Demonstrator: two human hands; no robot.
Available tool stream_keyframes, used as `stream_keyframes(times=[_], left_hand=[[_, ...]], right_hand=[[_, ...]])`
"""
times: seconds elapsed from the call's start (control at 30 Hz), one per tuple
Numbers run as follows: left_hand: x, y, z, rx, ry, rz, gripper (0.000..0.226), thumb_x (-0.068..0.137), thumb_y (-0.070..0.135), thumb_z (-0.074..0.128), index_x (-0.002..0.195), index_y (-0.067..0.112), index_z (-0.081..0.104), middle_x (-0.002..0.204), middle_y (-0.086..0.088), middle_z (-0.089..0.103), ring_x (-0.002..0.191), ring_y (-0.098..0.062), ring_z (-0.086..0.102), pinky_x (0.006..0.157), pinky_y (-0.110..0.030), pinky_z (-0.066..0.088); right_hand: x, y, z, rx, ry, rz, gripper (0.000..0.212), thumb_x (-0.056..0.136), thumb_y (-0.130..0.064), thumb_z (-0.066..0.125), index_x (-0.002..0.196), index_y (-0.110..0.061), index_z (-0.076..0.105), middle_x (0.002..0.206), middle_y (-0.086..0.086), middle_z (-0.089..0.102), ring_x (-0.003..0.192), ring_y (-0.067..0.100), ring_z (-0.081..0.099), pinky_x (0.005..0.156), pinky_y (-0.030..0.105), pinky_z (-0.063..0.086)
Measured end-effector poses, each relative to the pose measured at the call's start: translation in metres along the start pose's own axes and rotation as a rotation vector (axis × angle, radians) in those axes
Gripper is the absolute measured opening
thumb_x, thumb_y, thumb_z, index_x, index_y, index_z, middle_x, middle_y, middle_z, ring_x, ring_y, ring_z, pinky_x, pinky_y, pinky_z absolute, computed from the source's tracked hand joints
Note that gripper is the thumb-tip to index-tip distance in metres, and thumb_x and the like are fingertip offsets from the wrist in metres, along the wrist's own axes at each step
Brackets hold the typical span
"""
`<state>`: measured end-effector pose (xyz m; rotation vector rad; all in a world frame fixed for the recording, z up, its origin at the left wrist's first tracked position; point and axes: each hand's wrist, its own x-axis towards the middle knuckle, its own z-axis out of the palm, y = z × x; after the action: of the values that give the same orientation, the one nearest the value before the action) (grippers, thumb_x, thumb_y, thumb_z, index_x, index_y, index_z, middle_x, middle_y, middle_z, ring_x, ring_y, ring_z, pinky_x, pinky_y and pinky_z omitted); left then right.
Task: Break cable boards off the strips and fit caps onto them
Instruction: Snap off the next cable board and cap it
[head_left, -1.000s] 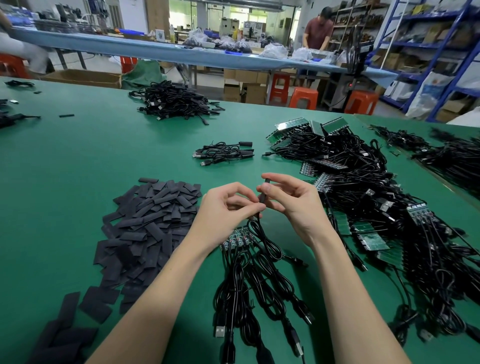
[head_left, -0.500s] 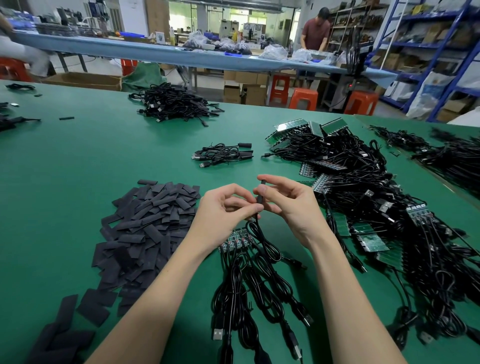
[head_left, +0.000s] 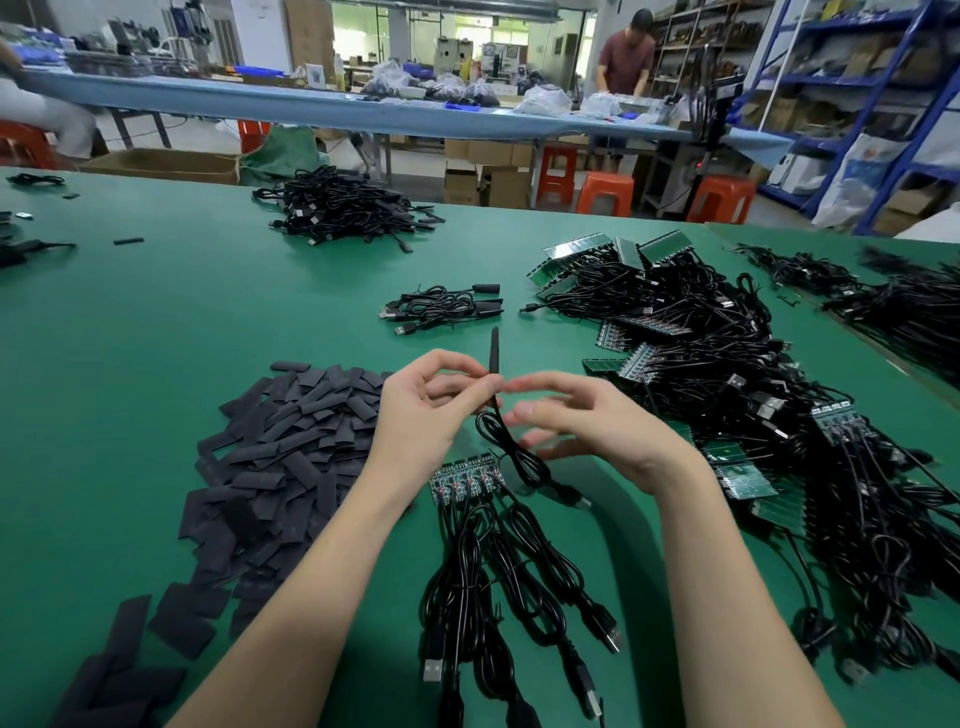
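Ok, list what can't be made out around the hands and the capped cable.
- Board inside the cap, head view: the black cap covers it, so its seating cannot be judged.
- Right hand, head view: motion blur smears the fingers; touching the cable or not is unclear.
- Left hand grip point: its own fingertips hide it.
- Board strip: part lies behind the left wrist.
- Lower plugs: cut off by the bottom edge.

caps pile (head_left: 291, 447) left of board strip (head_left: 466, 477), cable heap (head_left: 727, 395) right
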<state>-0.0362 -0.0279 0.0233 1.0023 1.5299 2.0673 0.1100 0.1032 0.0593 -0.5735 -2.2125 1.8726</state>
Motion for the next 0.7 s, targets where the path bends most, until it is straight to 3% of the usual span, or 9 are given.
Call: stream_keyframes(times=[0.07,0.17,0.3,0.37,0.57,0.7], left_hand=[[0.001,0.001,0.001,-0.043,0.029,-0.014,0.016,0.081,0.010,0.082,0.089,0.012,0.068,0.079,-0.013,0.076,0.075,-0.021,0.074,0.079,-0.026,0.058],[0.001,0.003,0.002,-0.067,0.042,-0.028,0.012,0.084,0.010,0.079,0.090,0.013,0.068,0.084,-0.011,0.077,0.080,-0.020,0.074,0.081,-0.024,0.057],[-0.001,0.000,0.005,-0.002,0.019,-0.020,0.009,0.089,0.005,0.073,0.093,0.014,0.071,0.086,0.000,0.076,0.085,-0.010,0.071,0.080,-0.018,0.054],[-0.002,-0.002,0.006,0.018,0.008,-0.023,0.012,0.089,0.004,0.072,0.092,0.016,0.071,0.085,-0.001,0.076,0.084,-0.008,0.071,0.078,-0.015,0.052],[-0.003,-0.002,0.006,0.030,-0.064,-0.047,0.010,0.093,0.009,0.068,0.096,0.018,0.070,0.091,-0.002,0.079,0.092,-0.011,0.073,0.082,-0.015,0.050],[-0.003,-0.004,0.008,0.078,-0.043,-0.108,0.010,0.092,0.015,0.071,0.101,0.016,0.068,0.104,-0.004,0.075,0.095,-0.008,0.070,0.084,-0.021,0.053]], right_hand=[[-0.001,0.004,0.000,-0.065,-0.043,0.033,0.022,0.088,-0.021,0.077,0.110,-0.021,0.075,0.084,-0.006,0.073,0.076,0.009,0.065,0.073,0.024,0.056],[0.002,0.006,0.003,-0.043,0.008,0.008,0.014,0.089,-0.013,0.075,0.103,-0.014,0.077,0.075,-0.002,0.066,0.070,0.009,0.060,0.071,0.026,0.056],[0.003,0.004,0.005,0.068,-0.030,-0.003,0.022,0.082,-0.025,0.080,0.103,-0.019,0.076,0.091,0.003,0.075,0.079,0.016,0.069,0.082,0.033,0.060],[0.004,0.005,0.008,0.072,-0.063,0.020,0.024,0.083,-0.023,0.079,0.105,-0.017,0.071,0.089,0.000,0.075,0.081,0.017,0.070,0.085,0.036,0.060],[0.004,0.005,0.015,0.104,-0.036,0.029,0.022,0.087,-0.005,0.076,0.104,-0.009,0.062,0.072,0.000,0.066,0.069,0.014,0.062,0.069,0.029,0.058],[0.010,0.004,0.019,0.270,0.142,0.013,0.021,0.087,-0.001,0.074,0.105,-0.009,0.066,0.072,0.002,0.067,0.061,0.011,0.062,0.065,0.025,0.057]])
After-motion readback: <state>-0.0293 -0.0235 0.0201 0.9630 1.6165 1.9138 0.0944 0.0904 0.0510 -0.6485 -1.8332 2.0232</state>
